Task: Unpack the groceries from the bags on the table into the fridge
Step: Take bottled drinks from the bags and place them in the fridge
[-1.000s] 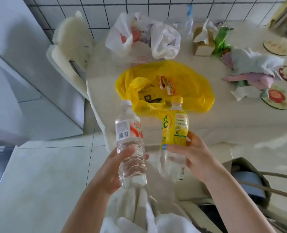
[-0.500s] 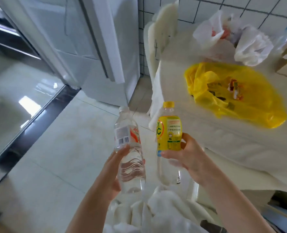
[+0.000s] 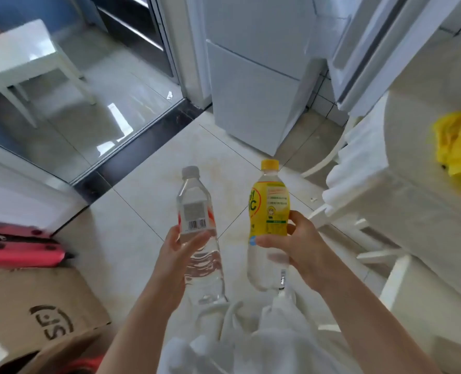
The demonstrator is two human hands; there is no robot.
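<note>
Gripping a bottle in each hand, you're standing on the pale tiled floor [image 3: 132, 211] with the white fridge [image 3: 253, 85] straight ahead, its doors shut. Your left hand [image 3: 178, 263] is wrapped around the middle of a clear water bottle [image 3: 197, 233], white cap up, barcode label facing you, thumb pressed across the front. Your right hand [image 3: 302, 252] is clasped on the yellow-labelled drink bottle [image 3: 268, 225], yellow cap on top, fingers curled around just under the label. Both bottles are upright, side by side and apart, held out over the floor in front of your white clothing [image 3: 251, 341]. Off to your right is the table [image 3: 423, 184] under its white cloth, and the yellow grocery bag [image 3: 459, 141] lies on it at the edge of view. A white chair [image 3: 342, 174] is tucked against the table's near side. On your left, a cardboard box [image 3: 35, 314] sits on the floor with a red case [image 3: 16, 249] behind it, and a white stool [image 3: 24, 55] stands beyond the dark threshold strip [image 3: 143, 147].
</note>
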